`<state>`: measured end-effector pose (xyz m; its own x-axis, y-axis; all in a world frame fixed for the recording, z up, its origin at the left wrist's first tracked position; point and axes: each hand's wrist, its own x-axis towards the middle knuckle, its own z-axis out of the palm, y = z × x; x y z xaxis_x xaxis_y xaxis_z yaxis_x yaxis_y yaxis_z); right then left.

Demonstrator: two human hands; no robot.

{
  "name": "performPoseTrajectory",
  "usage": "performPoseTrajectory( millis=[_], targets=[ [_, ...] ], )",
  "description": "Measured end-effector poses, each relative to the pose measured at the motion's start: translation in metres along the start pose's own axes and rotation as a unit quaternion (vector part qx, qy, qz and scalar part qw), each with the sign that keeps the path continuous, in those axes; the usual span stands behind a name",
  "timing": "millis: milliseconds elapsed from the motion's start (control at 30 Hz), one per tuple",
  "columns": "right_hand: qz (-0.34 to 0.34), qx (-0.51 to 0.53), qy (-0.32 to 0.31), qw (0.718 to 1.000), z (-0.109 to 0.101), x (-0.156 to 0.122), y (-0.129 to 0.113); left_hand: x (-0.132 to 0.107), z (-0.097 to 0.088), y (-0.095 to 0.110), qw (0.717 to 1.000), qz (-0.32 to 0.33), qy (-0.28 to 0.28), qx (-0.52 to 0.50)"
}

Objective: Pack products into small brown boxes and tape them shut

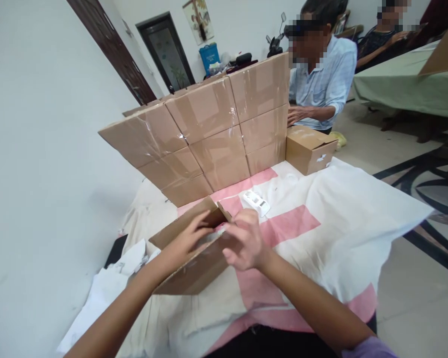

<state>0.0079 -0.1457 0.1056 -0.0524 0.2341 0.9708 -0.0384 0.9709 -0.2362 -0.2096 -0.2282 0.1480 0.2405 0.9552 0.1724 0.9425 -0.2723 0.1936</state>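
Note:
An opened cardboard box (194,273) rests on the pink and white cloth in front of me, its upper side uncovered. Over its opening, my left hand (192,237) is open, fingers spread and reaching inside past the near wall. My right hand (246,241) is at the box's right end, fingers curved and thumb apart, with nothing visible between them; it is slightly blurred. Something pink and whitish shows inside the box, mostly hidden by the hands. Just beyond my right hand lies a white oblong object (257,203) with printed labels.
A wall of stacked, taped cardboard boxes (216,134) stands behind the cloth (302,258). To its right sits a single closed box (302,154), near a seated person in a light blue shirt (339,74). White crumpled sheets (108,283) lie at left; a green-covered table (406,84) is back right.

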Motion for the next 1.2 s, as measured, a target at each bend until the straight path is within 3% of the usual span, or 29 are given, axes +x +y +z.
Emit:
performPoseTrajectory(
  millis=[67,133,167,233,333,433,500,567,667,767,833,900,1000,1100,1200],
  targets=[
    [0.092,0.085,-0.063,0.990,-0.006,0.000,0.009,-0.011,-0.016,-0.005,0.997,-0.004,0.080,0.001],
    [0.167,0.172,-0.182,0.953,-0.009,-0.001,0.017,-0.024,-0.021,-0.012,0.984,-0.053,0.166,0.034],
    [0.198,0.201,-0.231,0.931,-0.008,-0.001,0.020,-0.031,-0.022,-0.016,0.977,-0.085,0.190,0.043],
    [0.237,0.220,-0.272,0.906,-0.005,-0.003,0.022,-0.043,-0.022,-0.021,0.975,-0.139,0.175,0.019],
    [0.228,0.206,-0.253,0.917,0.004,-0.009,0.018,-0.056,-0.031,-0.019,0.965,-0.204,0.121,-0.107],
    [0.270,0.109,-0.159,0.943,0.018,-0.019,0.008,-0.062,-0.043,-0.006,0.951,-0.223,0.019,-0.213],
    [0.333,0.054,-0.106,0.935,0.028,-0.026,0.001,-0.063,-0.039,0.006,0.963,-0.192,-0.067,-0.177],
    [0.371,0.052,-0.098,0.922,0.035,-0.029,-0.002,-0.062,-0.023,0.018,0.980,-0.154,-0.107,-0.065],
    [0.403,0.098,-0.095,0.905,0.033,-0.025,0.008,-0.058,0.010,0.028,0.987,-0.124,-0.060,0.082],
    [0.446,0.064,-0.070,0.890,0.010,-0.014,0.040,-0.053,0.025,0.024,0.984,-0.118,-0.021,0.128],
    [0.478,-0.021,-0.073,0.875,-0.014,-0.008,0.068,-0.047,0.023,0.016,0.986,-0.104,-0.022,0.127],
    [0.555,-0.074,-0.091,0.824,-0.039,-0.008,0.093,-0.037,0.017,0.004,0.989,-0.087,-0.025,0.118],
    [0.643,-0.060,-0.115,0.755,-0.064,-0.016,0.117,-0.018,0.007,-0.014,0.989,-0.081,-0.034,0.116],
    [0.659,-0.034,-0.117,0.742,-0.071,-0.026,0.128,0.002,0.002,-0.016,0.981,-0.128,-0.045,0.138],
    [0.663,-0.022,-0.116,0.739,-0.068,-0.031,0.132,0.018,0.010,0.013,0.972,-0.160,0.012,0.172]
  ],
)
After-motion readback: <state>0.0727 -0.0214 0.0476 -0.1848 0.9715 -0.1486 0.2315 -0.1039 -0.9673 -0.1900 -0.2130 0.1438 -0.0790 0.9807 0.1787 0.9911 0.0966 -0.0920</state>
